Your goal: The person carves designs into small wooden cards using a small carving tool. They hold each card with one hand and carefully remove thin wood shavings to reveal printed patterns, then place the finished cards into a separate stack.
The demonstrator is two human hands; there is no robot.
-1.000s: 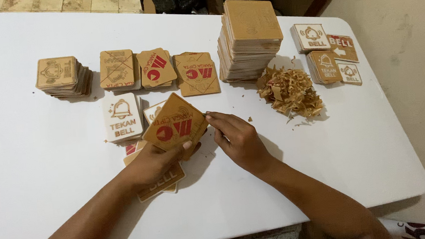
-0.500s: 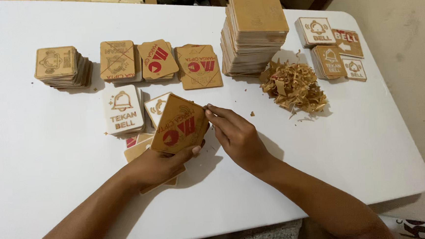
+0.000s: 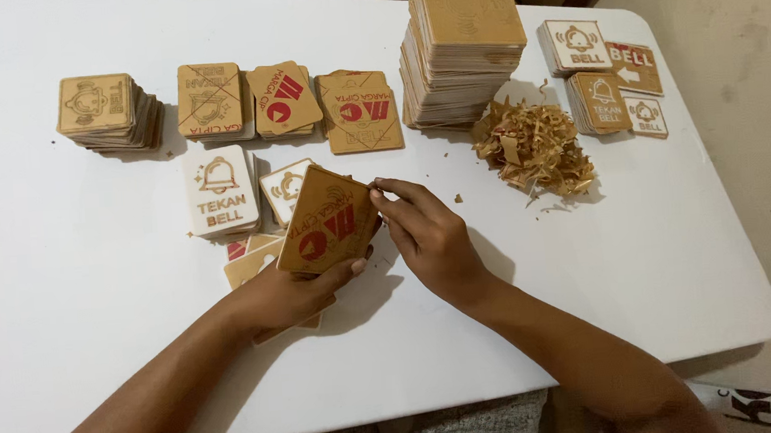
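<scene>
1. The left hand holds a brown wooden plaque with a red mark, gripping it from below and tilting it up over the white table.
2. The right hand pinches the upper right corner of the plaque with its fingertips.
3. Under the left hand lie some loose plaques.
4. Behind stand a white bell plaque, a tall stack and a heap of shavings.
</scene>
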